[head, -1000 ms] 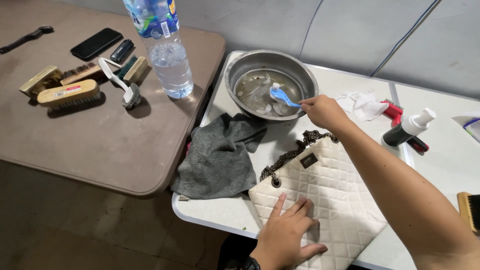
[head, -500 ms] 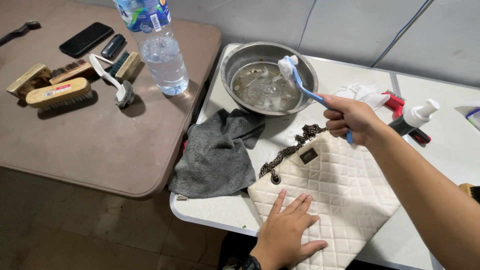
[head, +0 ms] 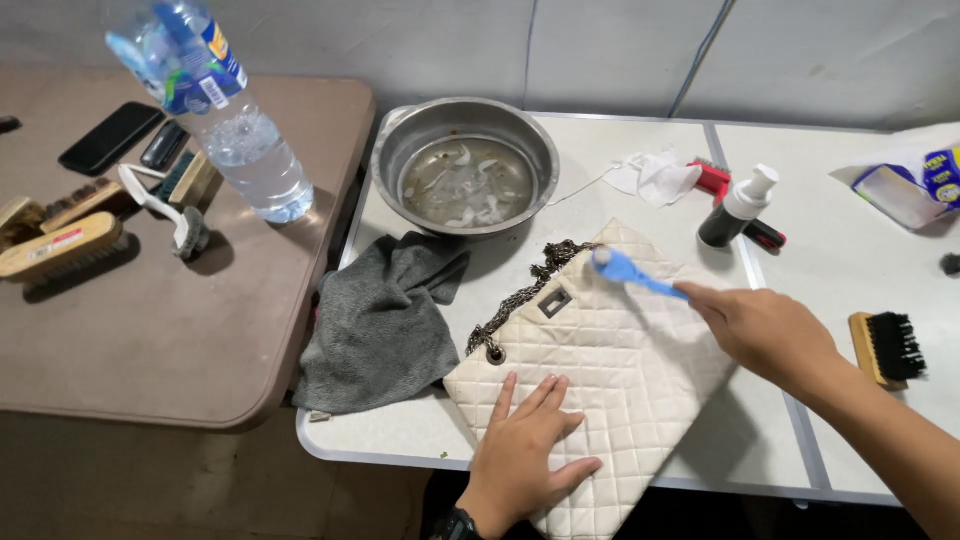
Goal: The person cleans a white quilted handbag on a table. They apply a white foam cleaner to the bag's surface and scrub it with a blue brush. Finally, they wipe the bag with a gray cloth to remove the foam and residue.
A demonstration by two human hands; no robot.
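A white table [head: 620, 150] abuts a brown one [head: 150, 340] (grey wall [head: 600, 50] behind)

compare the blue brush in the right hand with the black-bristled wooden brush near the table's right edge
The blue brush is thin, plastic and long-handled; the wooden brush is short and blocky. The blue brush is held by the right hand with its head on the white bag; the wooden brush lies untouched on the table. Both are brushes.

A clear plastic water bottle [head: 232, 130] stands on the brown surface [head: 150, 330] at far left, wearing a blue wrap label [head: 190, 50] with a white barcode patch. Beside it lies a black phone [head: 110, 137], its screen dark. At the white surface's far right edge sits a blue-and-yellow plastic packet [head: 925, 180].
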